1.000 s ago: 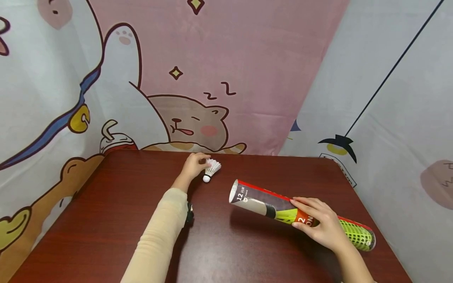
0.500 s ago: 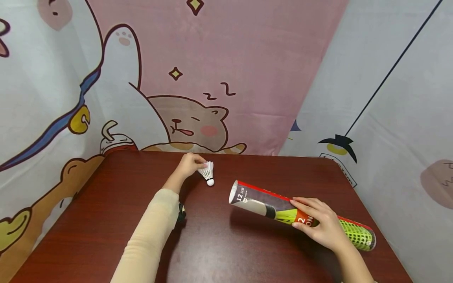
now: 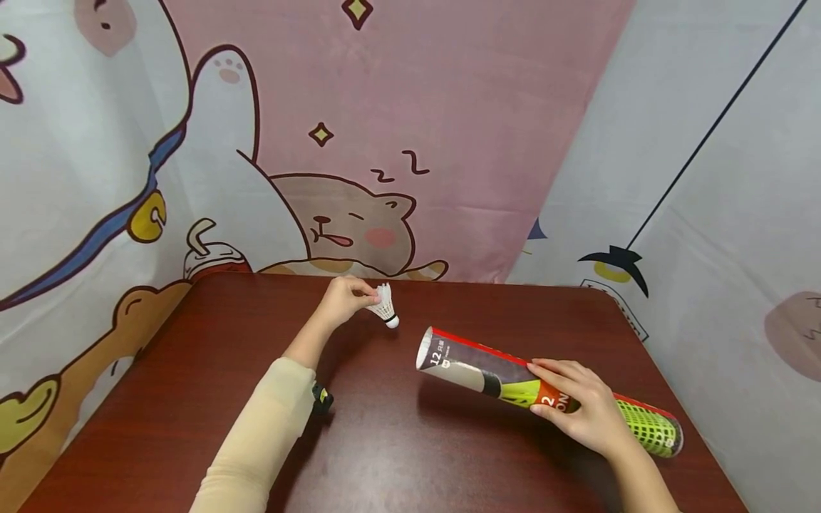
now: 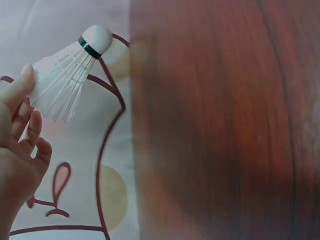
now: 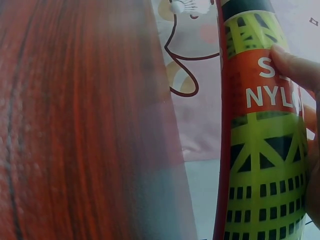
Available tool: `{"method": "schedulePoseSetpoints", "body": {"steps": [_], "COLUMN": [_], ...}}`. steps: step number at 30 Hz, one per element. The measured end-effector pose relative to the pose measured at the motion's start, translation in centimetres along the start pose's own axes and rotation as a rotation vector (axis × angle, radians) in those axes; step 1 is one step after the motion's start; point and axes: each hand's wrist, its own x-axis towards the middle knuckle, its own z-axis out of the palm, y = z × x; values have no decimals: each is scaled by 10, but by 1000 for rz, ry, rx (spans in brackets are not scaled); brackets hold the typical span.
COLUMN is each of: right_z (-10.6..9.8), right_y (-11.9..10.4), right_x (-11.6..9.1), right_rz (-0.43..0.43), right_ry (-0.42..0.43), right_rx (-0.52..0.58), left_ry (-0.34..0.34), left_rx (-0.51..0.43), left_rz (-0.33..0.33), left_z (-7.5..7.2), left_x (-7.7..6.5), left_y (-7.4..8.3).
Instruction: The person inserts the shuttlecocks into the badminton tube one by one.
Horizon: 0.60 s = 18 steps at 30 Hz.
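Near the back of the table, my left hand pinches a white shuttlecock by its feather skirt. The cork points down and to the right, toward the tube. In the left wrist view, the shuttlecock shows a dark green band around its cork, with thumb and fingertips at the skirt's edge. At the right, my right hand grips a printed shuttlecock tube around its middle. The tube's open end faces left and is raised; its far end sits lower at the right. In the right wrist view, the thumb lies across the tube.
A dark red-brown wooden table lies beneath both hands. Behind it hangs a cartoon-printed cloth, meeting the table's back edge. A small black device is strapped at the left wrist.
The left hand has shifted slightly left and turned the shuttlecock, so its cork swings from lower left to lower right. The right hand and tube stay in place.
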Motion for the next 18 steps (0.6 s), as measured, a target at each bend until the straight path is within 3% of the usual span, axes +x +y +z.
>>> {"method": "schedulePoseSetpoints", "body": {"steps": [10, 16, 18], "right_z": [-1, 0, 0], "right_y": [-2, -1, -1], "right_x": [0, 0, 0], "right_rz": [20, 19, 20], "right_ry": [-10, -7, -5], "right_rx": [-3, -4, -4], "left_ry": [166, 213, 230], "left_rx": [-228, -340, -374], "left_rz": [119, 126, 140], "left_z": [-5, -19, -21], "left_x": [-22, -46, -52], "left_y": [34, 81, 89]}}
